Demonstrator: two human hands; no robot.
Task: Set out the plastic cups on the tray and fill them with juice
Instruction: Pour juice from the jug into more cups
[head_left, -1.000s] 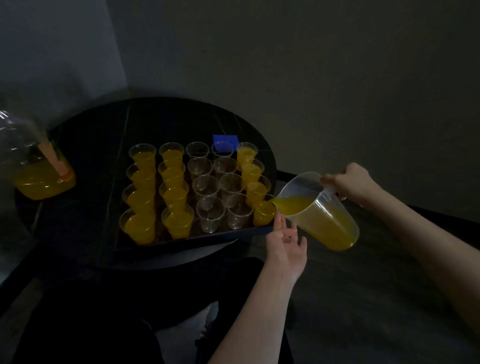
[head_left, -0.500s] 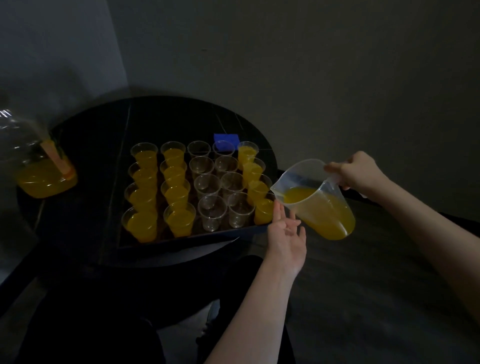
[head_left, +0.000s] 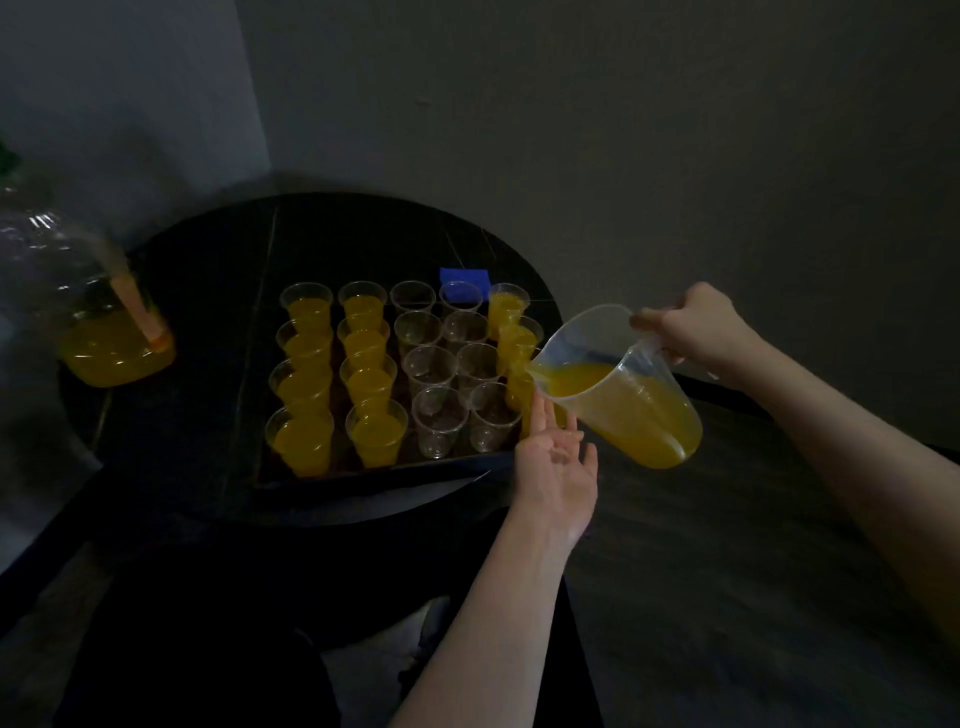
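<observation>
Forearms enter from the bottom edge of the head view, dim light throughout. Left hand (head_left: 558, 462) sits nearest, palm up, fingers straight and relaxed, holding nothing; its fingertips reach the near right corner of the tray (head_left: 363, 475), just under the spout of the jug (head_left: 621, 387). Right hand (head_left: 693, 325) grips the jug's handle with curled fingers, jug tilted left so the juice inside (head_left: 631, 410) runs up to the spout over the right-hand column of cups (head_left: 511, 332). Whether liquid is actually leaving the spout cannot be told. Tray is dark, rectangular, resting on a round black table (head_left: 208, 291), near edge close to the table rim. Cups stand on it in rows: two left columns (head_left: 337, 374) filled with orange juice, two middle columns (head_left: 452, 374) clear and empty, right column filled, its nearest cups partly hidden by the left hand and the jug. Blue flat object (head_left: 465, 283) lies beyond the tray's far edge, seen through a cup. Large clear bottle (head_left: 98, 322), part full of juice, stands at far left of the table. Grey walls meet in a corner behind.
</observation>
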